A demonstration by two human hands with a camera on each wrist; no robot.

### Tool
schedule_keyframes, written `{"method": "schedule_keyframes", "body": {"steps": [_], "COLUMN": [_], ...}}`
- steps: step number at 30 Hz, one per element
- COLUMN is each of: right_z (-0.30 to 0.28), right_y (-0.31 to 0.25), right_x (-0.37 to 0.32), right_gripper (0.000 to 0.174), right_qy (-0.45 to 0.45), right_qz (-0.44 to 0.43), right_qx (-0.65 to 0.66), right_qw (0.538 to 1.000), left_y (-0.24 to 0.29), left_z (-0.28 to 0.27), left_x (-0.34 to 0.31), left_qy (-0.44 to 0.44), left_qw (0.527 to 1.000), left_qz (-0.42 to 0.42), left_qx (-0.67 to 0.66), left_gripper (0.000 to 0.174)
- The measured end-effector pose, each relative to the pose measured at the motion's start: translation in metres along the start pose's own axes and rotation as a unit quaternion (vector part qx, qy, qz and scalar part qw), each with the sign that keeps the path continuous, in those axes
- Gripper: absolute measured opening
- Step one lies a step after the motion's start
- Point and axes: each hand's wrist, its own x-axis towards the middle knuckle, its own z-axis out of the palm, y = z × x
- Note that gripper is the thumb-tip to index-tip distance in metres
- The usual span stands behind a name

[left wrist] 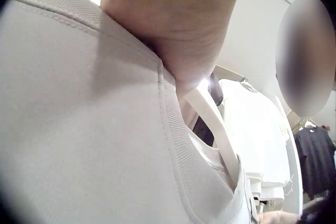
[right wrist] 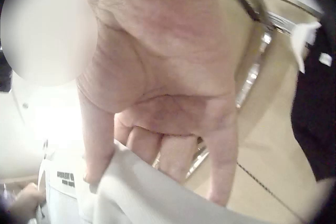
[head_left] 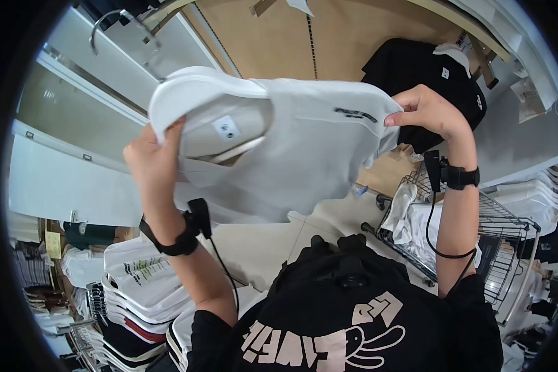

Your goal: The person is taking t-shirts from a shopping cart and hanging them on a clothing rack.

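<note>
A light grey T-shirt (head_left: 328, 155) with small dark lettering is held up in front of me on a white hanger (head_left: 167, 102), its metal hook (head_left: 121, 15) pointing up left. My left hand (head_left: 149, 155) grips hanger and shirt beside the neck opening, thumb on top. In the left wrist view the ribbed collar (left wrist: 181, 169) runs past the heel of that hand, whose fingers are hidden. At the other shoulder my right hand (head_left: 428, 113) pinches the shirt between thumb and fingers. The right wrist view shows grey cloth (right wrist: 142, 187) under the thumb (right wrist: 97, 155).
A black T-shirt (head_left: 409, 74) hangs at the back right by a wooden panel (head_left: 341, 37). Below right stands a wire shopping cart (head_left: 508, 217) with white garments (head_left: 409, 204). Several hung shirts (head_left: 136, 273) fill a rack at lower left. A white cabinet (head_left: 74, 177) lies left.
</note>
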Motion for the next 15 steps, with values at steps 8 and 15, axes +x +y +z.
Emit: {"method": "schedule_keyframes", "body": {"steps": [8, 15], "right_z": [0.064, 0.054], "right_y": [0.052, 0.045], "right_x": [0.015, 0.022], "right_gripper": [0.051, 0.032], "right_qy": [0.036, 0.053], "right_qz": [0.109, -0.024], "right_qx": [-0.008, 0.349], "right_qw": [0.993, 0.935], "left_y": [-0.065, -0.096], "left_z": [-0.017, -0.033], "left_x": [0.036, 0.031], "left_qy": [0.012, -0.016], "left_qw": [0.985, 0.97], "left_qz": [-0.136, -0.233], "left_qx": [-0.109, -0.072], "left_gripper": [0.05, 0.045]}}
